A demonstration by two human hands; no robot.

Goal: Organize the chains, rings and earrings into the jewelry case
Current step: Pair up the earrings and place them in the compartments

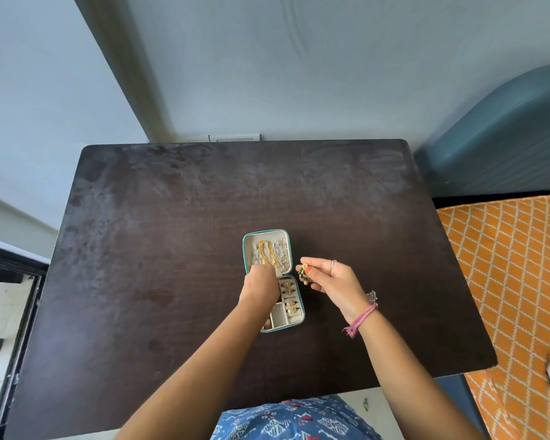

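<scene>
**Over the open case: one earring waiting, one hand at the chains**

Beside the jewelry case (273, 281), just off its right edge near the hinge, the right hand (337, 282) pinches a green-and-gold earring (303, 273) between thumb and fingertips, clear of the table. The left hand (259, 282) reaches over the case with its fingers curled down at the near edge of the lid half, where the gold chain (266, 252) and silver chains (281, 253) lie; whether it grips a chain or only presses one down I cannot tell, since the knuckles hide the fingertips.

Four gold rings (290, 298) already sit in the slots on the right side of the case's base half, and a small square compartment near them looks empty.

The step in hand seems to be settling the chains before the earring goes in. The next move probably calls for a short carry leftward from the case's edge and a careful release into a free compartment, without snagging the chains.

The case lies near the middle of a dark wooden table (172, 249). Beyond it stands a pale wall; to its right are an orange patterned cloth (505, 265) and a blue-grey suitcase (505, 138).
</scene>
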